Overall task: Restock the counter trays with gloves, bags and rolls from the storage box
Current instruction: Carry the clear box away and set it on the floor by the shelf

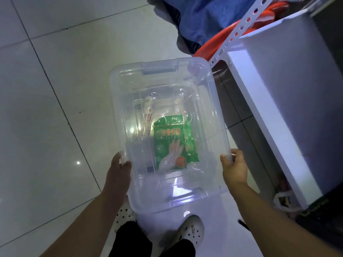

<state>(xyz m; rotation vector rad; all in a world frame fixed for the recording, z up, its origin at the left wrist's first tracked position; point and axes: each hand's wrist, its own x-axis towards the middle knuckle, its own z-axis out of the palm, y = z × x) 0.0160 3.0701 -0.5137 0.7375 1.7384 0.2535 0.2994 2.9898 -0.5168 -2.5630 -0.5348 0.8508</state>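
A clear plastic storage box (207, 101) with its clear lid on hangs above the tiled floor in front of me. My left hand (118, 169) grips its left rim near the front corner. My right hand (234, 166) grips the right rim opposite. Inside, seen through the lid, a green packet of disposable gloves (174, 143) lies flat on the bottom. A pale rolled item (148, 112) lies beside it toward the back left. Latch handles sit at the far and near ends.
A white counter unit (289, 101) stands close on the right. A perforated white shelf post (239, 30) leans behind the box. Orange plastic (215, 45) and a blue cloth (209, 15) lie at the back. My two feet in white clogs (191, 230) stand below the box.
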